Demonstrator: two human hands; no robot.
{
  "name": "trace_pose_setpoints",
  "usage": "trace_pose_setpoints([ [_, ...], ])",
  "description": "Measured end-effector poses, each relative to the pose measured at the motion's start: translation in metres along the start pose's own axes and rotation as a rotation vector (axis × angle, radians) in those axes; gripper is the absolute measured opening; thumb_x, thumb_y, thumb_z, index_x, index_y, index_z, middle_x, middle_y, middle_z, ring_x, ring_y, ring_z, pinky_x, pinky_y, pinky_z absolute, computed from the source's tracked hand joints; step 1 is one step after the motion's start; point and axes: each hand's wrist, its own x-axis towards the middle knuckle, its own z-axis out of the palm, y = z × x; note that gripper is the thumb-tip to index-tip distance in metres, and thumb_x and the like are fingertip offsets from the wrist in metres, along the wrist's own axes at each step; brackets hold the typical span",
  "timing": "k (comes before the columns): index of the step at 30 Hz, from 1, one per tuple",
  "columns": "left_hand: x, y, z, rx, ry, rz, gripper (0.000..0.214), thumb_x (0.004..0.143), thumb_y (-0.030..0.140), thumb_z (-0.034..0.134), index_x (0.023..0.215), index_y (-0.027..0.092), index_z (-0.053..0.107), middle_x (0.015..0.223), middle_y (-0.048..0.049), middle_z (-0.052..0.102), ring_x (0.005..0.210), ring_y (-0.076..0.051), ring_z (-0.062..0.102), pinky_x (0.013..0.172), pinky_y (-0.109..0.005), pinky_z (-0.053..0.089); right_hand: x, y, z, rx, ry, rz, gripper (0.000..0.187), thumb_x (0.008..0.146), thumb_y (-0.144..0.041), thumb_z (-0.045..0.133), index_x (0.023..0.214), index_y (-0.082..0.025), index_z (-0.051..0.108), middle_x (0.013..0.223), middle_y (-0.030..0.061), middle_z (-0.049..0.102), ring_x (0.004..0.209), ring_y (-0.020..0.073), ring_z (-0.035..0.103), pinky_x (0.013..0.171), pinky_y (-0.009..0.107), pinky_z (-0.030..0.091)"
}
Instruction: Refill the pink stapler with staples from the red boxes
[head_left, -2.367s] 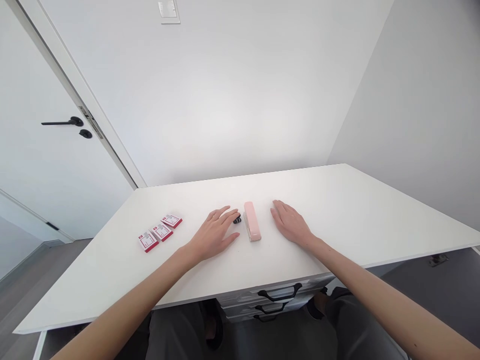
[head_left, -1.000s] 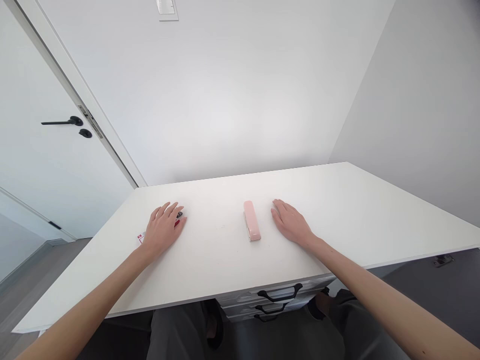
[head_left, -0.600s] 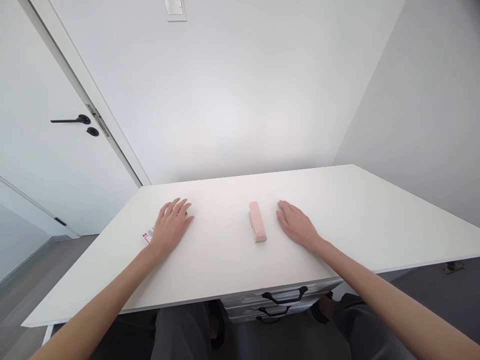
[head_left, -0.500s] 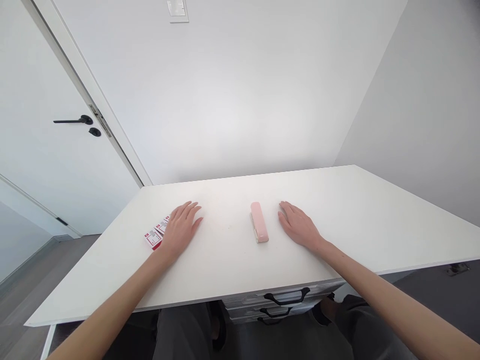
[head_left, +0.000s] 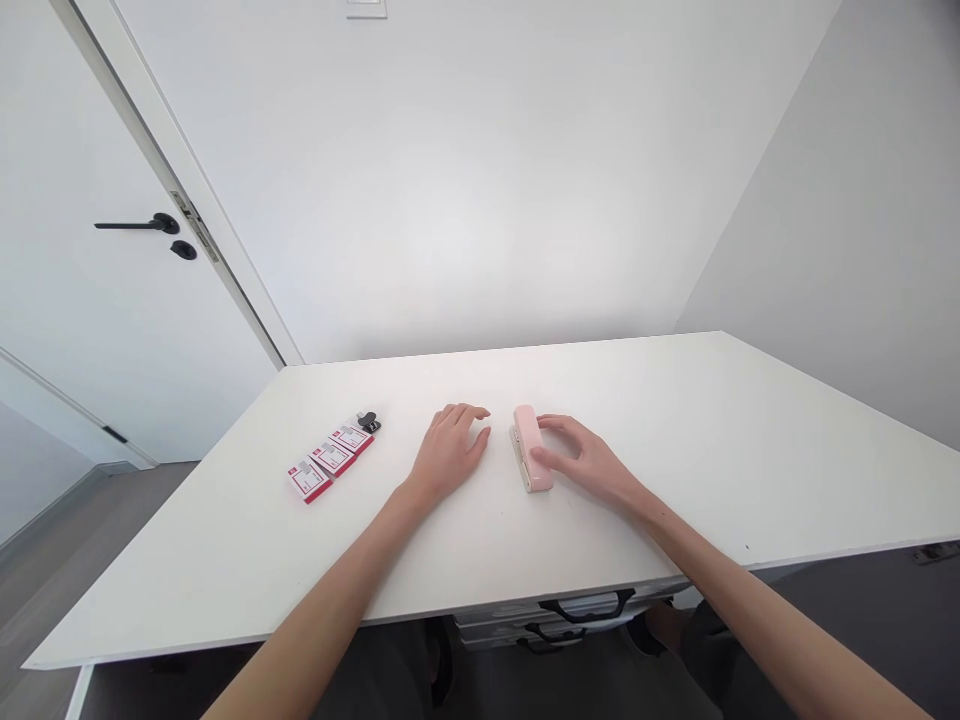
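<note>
A pink stapler (head_left: pixel 528 430) rests on the white desk (head_left: pixel 465 560) between my hands, its pale base showing on the left side. My right hand (head_left: pixel 592 460) is at its right side, the thumb over the stapler's edge and the fingers against its far right side. To the left of the stapler, my left hand (head_left: pixel 450 455) is low over the desk, its thumb and fingers apart and slightly curled, with nothing in them. Three small red-and-white boxes (head_left: pixel 332 457) lie in a slanting row farther left. A small black object with a metal part (head_left: pixel 369 422) is at the row's far end.
The desk meets a white wall (head_left: pixel 480 200) at the back. On the left is a white door with a black handle (head_left: pixel 139 224). Drawers with black pulls (head_left: pixel 589 608) sit below the desk's front edge, near my legs.
My left hand has moved right, away from the boxes, uncovering them and the black object. My right hand has moved left onto the stapler. The view has shifted slightly.
</note>
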Motion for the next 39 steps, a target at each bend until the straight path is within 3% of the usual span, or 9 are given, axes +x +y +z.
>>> trace_pose_setpoints([
  [6, 0.005, 0.002, -0.003, -0.219, -0.151, 0.047, 0.035, 0.105, 0.036, 0.052, 0.139, 0.029, 0.06, 0.141, -0.0017, 0.069, 0.136, -0.024, 0.057, 0.117, -0.046, 0.041, 0.007, -0.001, 0.0, 0.111, -0.121, -0.048, 0.044, 0.088, -0.05, 0.074, 0.128, -0.032, 0.069, 0.156, 0.0036, 0.057, 0.144, 0.0305, 0.052, 0.119, 0.048, 0.043],
  [11, 0.007, 0.006, -0.01, -0.351, -0.21, -0.031, 0.031, 0.103, 0.045, 0.054, 0.125, 0.029, 0.07, 0.13, -0.0023, 0.074, 0.126, -0.026, 0.064, 0.111, -0.043, 0.047, 0.022, -0.006, 0.011, 0.183, -0.185, -0.044, 0.034, 0.093, -0.04, 0.064, 0.126, -0.033, 0.073, 0.153, 0.0019, 0.059, 0.137, 0.0294, 0.058, 0.11, 0.046, 0.05],
  [16, 0.006, 0.002, -0.01, -0.429, -0.172, -0.208, 0.029, 0.098, 0.045, 0.061, 0.119, 0.031, 0.075, 0.122, -0.0002, 0.077, 0.117, -0.025, 0.067, 0.102, -0.038, 0.052, 0.038, -0.012, 0.027, 0.199, -0.133, -0.029, 0.031, 0.091, -0.043, 0.069, 0.119, -0.033, 0.075, 0.142, 0.0023, 0.067, 0.126, 0.0282, 0.063, 0.099, 0.042, 0.054],
  [22, 0.006, -0.003, -0.005, -0.41, -0.1, -0.261, 0.028, 0.096, 0.047, 0.064, 0.111, 0.028, 0.077, 0.109, -0.0024, 0.078, 0.102, -0.024, 0.069, 0.092, -0.038, 0.055, 0.051, -0.006, 0.039, 0.171, -0.028, -0.066, 0.038, 0.085, -0.053, 0.077, 0.114, -0.03, 0.073, 0.122, 0.004, 0.074, 0.11, 0.0278, 0.068, 0.09, 0.042, 0.056],
  [31, 0.007, -0.007, -0.002, -0.483, 0.005, -0.38, 0.023, 0.096, 0.044, 0.065, 0.099, 0.024, 0.077, 0.097, -0.002, 0.078, 0.083, -0.019, 0.068, 0.078, -0.034, 0.055, 0.077, -0.003, 0.054, -0.039, 0.023, -0.284, 0.036, 0.1, -0.056, 0.057, 0.121, -0.03, 0.068, 0.121, 0.0067, 0.071, 0.114, 0.0296, 0.062, 0.094, 0.046, 0.053],
  [39, 0.009, -0.005, -0.002, -0.48, 0.029, -0.417, 0.02, 0.094, 0.042, 0.068, 0.093, 0.023, 0.074, 0.096, -0.0021, 0.078, 0.082, -0.018, 0.066, 0.076, -0.034, 0.053, 0.079, -0.001, 0.059, -0.275, 0.074, -0.467, 0.033, 0.108, -0.049, 0.041, 0.127, -0.028, 0.06, 0.126, 0.0092, 0.069, 0.112, 0.0311, 0.061, 0.098, 0.048, 0.047],
])
